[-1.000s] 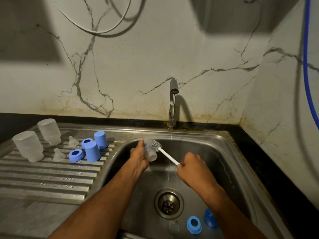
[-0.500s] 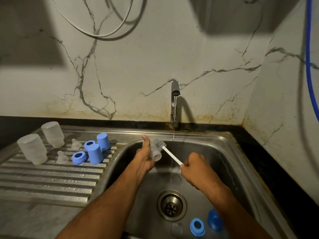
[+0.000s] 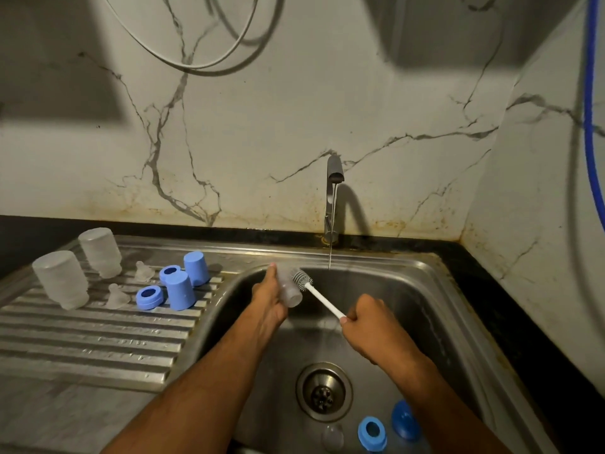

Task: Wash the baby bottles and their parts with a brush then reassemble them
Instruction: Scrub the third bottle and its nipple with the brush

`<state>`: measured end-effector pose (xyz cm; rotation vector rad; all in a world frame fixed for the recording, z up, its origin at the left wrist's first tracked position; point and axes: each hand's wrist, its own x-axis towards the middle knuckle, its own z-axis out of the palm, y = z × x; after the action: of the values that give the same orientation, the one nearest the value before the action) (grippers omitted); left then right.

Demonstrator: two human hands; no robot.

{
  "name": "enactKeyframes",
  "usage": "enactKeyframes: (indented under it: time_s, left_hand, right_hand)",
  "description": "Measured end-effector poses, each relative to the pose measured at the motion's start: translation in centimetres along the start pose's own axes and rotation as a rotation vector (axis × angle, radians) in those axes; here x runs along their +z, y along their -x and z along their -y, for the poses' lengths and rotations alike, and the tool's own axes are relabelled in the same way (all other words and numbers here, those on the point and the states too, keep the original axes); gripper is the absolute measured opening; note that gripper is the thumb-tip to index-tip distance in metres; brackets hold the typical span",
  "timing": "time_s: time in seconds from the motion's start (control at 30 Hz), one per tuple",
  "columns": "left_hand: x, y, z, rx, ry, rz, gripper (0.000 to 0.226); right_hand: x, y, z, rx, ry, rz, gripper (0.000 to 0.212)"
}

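Over the last second the brush [image 3: 302,279] has slid out of the clear bottle [image 3: 289,290], and its grey bristle head now sits against the bottle's outside just above centre frame, both hands having shifted only slightly over the sink [image 3: 435,290].

The left hand [image 3: 270,298] has its fingers wrapped round the bottle; the right hand [image 3: 370,322] is curled tight on the end of the white handle. A thin stream falls from the tap [image 3: 334,178] just right of the brush, not onto the bottle.

The risks look plain: a wet, smooth bottle held one-handed could slip into the basin if the brush pushes hard against it, and the stream, missing the bottle, may leave it unrinsed.

In the basin at lower centre lie a blue ring [image 3: 372,433], a blue cap [image 3: 405,420] and a clear teat [image 3: 332,437] near the drain [image 3: 324,391], apparently still to be washed.

On the drainboard [image 3: 82,348] at left stand two upturned bottles [image 3: 62,280], two blue caps [image 3: 179,291], two blue rings [image 3: 149,298] and two teats [image 3: 116,296], none reassembled yet. Whether the held bottle contains water cannot be told.
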<state>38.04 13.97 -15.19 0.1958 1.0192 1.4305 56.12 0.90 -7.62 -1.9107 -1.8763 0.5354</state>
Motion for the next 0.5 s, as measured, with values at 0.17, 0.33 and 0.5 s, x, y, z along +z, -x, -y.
enactKeyframes:
  time_s: [0.17,0.33,0.5]
  left_hand:
    - [0.5,-0.2,0.7,0.06,-0.135,-0.055,0.048]
    - [2.5,0.7,2.3,0.055,-0.289,-0.038,0.071]
    - [0.8,0.1,1.4,0.049,-0.183,-0.056,0.072]
  right_hand:
    - [0.2,0.2,0.4,0.003,0.001,-0.025,0.022]
    - [-0.4,0.2,0.7,0.026,-0.016,-0.051,0.019]
    - [-1.8,0.4,-0.1,0.059,0.039,-0.069,0.021]
